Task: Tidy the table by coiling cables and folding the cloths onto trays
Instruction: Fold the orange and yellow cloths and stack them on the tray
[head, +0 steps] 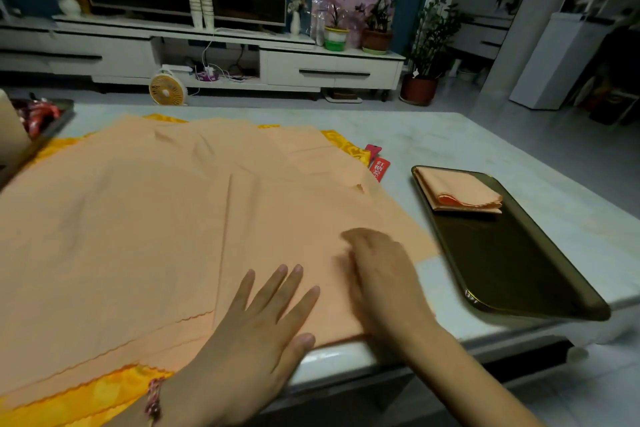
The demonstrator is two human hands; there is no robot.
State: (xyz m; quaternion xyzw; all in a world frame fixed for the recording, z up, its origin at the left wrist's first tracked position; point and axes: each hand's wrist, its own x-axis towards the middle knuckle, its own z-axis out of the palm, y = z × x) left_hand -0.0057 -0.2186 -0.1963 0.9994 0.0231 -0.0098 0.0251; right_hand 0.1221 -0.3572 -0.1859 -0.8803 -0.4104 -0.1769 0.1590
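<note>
My left hand (252, 333) presses flat, fingers spread, on the near right corner of the peach cloth (138, 218). My right hand (377, 274) beside it is blurred, so I cannot tell its grip. The cloth stretches leftward and away; the tray (512, 260) lies nearer my right hand.

Far tabletop (433, 139): 1 o'clock, bare, open passage.
Dark tray (519, 281): 3 o'clock, blocks right edge.
Left tray (52, 130): 10 o'clock, blocks corner.

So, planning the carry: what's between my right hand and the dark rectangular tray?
Head view: only the peach cloth's edge and a bare strip of white marble tabletop lie between right hand and dark tray.
</note>
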